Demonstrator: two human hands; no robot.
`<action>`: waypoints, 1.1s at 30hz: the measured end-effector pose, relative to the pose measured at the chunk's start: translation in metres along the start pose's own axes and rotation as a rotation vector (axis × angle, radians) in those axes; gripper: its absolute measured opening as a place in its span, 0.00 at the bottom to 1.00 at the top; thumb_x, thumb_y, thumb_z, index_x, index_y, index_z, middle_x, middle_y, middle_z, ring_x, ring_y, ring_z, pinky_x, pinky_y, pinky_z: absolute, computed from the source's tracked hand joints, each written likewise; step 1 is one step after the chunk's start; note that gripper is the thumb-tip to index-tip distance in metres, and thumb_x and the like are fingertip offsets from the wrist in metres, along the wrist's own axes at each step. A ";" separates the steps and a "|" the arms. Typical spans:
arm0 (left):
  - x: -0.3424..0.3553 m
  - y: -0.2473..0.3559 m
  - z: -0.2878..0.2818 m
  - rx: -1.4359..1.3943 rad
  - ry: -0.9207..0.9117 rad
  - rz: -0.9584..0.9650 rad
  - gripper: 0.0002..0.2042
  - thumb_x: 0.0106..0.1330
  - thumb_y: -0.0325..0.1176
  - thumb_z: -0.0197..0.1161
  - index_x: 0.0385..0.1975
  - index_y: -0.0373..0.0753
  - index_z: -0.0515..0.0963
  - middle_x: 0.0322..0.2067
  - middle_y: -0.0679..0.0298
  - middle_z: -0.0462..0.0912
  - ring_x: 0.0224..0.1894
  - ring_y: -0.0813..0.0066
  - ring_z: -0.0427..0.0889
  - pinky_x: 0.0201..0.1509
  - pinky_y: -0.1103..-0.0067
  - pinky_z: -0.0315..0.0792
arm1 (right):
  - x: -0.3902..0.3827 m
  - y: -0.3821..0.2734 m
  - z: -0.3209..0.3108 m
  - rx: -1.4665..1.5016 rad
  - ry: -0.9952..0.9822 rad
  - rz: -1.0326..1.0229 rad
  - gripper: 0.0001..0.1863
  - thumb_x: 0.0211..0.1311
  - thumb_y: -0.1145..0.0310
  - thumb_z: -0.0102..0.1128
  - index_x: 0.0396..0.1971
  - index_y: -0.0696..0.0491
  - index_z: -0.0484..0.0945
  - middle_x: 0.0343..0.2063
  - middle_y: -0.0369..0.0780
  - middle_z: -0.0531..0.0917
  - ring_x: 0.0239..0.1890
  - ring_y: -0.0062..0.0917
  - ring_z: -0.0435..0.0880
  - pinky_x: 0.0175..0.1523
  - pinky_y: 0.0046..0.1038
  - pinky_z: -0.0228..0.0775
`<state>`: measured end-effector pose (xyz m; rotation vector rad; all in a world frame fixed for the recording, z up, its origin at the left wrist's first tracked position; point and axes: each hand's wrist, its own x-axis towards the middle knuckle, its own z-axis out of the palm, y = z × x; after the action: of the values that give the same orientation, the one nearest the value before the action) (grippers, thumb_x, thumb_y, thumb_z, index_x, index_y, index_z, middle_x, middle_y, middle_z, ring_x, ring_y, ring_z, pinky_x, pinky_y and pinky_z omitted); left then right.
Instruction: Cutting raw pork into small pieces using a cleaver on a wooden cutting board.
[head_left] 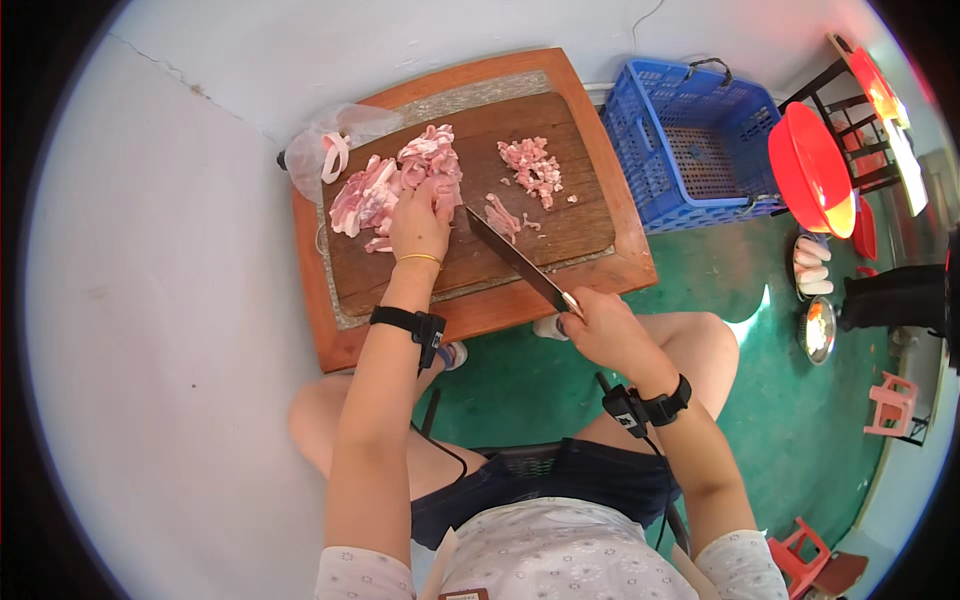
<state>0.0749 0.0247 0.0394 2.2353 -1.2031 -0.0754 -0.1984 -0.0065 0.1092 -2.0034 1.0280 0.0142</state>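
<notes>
Here | left hand (418, 225) fingers pressed flat on meat pile (395, 185) | right hand (600, 322) fingers wrapped round knife (515, 260) handle, blade just right of left fingers | bare cutting board (560, 215) beyond blade | blue basket (690, 145) right of desk (480, 315) edge, contents unclear

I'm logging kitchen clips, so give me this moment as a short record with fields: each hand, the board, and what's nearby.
left hand: pressing on the meat pile
right hand: gripping the knife, blade tip by the left hand
board: wooden, on a low table
cut pieces: small heap on the board's right part
bag: clear plastic, at the board's far left corner
nearby: blue crate, red bowl
</notes>
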 end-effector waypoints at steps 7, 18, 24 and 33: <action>0.011 -0.024 0.026 0.153 0.031 0.074 0.08 0.58 0.36 0.58 0.30 0.38 0.75 0.30 0.49 0.76 0.37 0.48 0.75 0.42 0.59 0.70 | 0.005 -0.006 0.002 -0.252 0.126 0.010 0.08 0.55 0.68 0.53 0.28 0.59 0.74 0.26 0.56 0.80 0.33 0.53 0.80 0.40 0.47 0.71; 0.027 -0.038 -0.002 -0.384 0.143 -0.117 0.12 0.48 0.36 0.67 0.22 0.34 0.74 0.20 0.60 0.79 0.24 0.67 0.79 0.33 0.73 0.73 | 0.031 0.012 -0.017 -0.234 0.030 -0.107 0.11 0.56 0.68 0.53 0.29 0.63 0.75 0.20 0.52 0.79 0.24 0.44 0.80 0.31 0.41 0.70; 0.016 -0.031 -0.035 -0.761 0.069 -0.298 0.08 0.59 0.30 0.65 0.28 0.35 0.73 0.25 0.63 0.78 0.24 0.78 0.78 0.27 0.79 0.76 | 0.000 -0.004 -0.056 0.299 -0.100 0.167 0.10 0.59 0.64 0.56 0.28 0.57 0.72 0.14 0.33 0.72 0.11 0.15 0.69 0.16 0.20 0.61; -0.011 -0.027 -0.099 -1.297 -0.012 -0.447 0.11 0.59 0.28 0.66 0.35 0.34 0.70 0.27 0.60 0.79 0.27 0.70 0.79 0.32 0.74 0.77 | -0.051 -0.011 -0.068 0.794 0.054 0.126 0.08 0.61 0.67 0.56 0.26 0.54 0.69 0.15 0.31 0.70 0.11 0.13 0.66 0.15 0.18 0.58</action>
<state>0.1194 0.0914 0.1041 1.2489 -0.3557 -0.7914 -0.2483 -0.0170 0.1783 -1.2211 0.9862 -0.3317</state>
